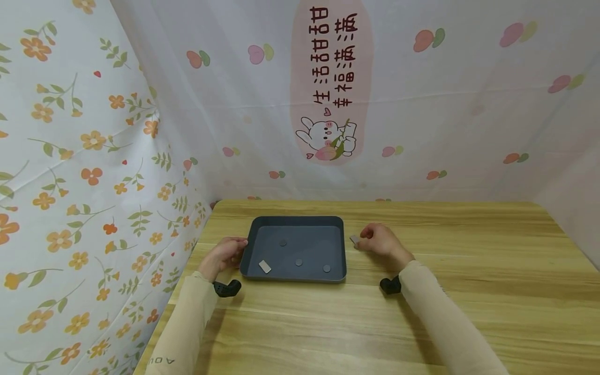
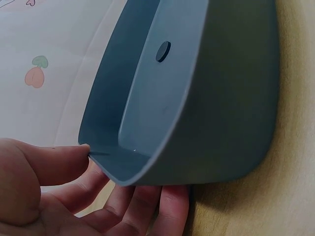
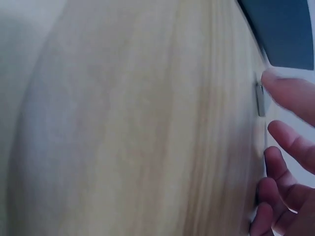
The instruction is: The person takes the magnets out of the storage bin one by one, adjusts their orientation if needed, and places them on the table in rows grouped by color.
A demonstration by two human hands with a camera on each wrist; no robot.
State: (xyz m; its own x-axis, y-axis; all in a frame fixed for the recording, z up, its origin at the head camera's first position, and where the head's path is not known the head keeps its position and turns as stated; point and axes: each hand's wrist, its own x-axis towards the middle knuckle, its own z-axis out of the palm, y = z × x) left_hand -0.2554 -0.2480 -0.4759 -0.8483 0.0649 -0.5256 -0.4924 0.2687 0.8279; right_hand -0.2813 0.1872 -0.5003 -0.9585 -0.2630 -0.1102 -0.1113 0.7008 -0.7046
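A dark blue-grey rectangular tray (image 1: 295,229) rests on the table, and my left hand (image 1: 227,252) holds it at its left end. In the left wrist view the thumb (image 2: 64,164) lies on the rim while the other fingers are under the edge. Inside the tray lie a small light rectangular piece (image 1: 264,266) and 3 small grey discs (image 1: 298,262). Beyond its right side, my right hand (image 1: 382,241) is over another small rectangular piece (image 1: 353,239). In the right wrist view the thumb tip is right at this piece (image 3: 261,101), with the index fingertip a little apart from it.
The wood-grain table (image 1: 450,250) extends well to the right of the tray. A printed white curtain (image 1: 225,104) hangs behind the table, and a flowered one (image 1: 84,172) hangs along the left side. Each wrist carries a black camera mount (image 1: 227,288).
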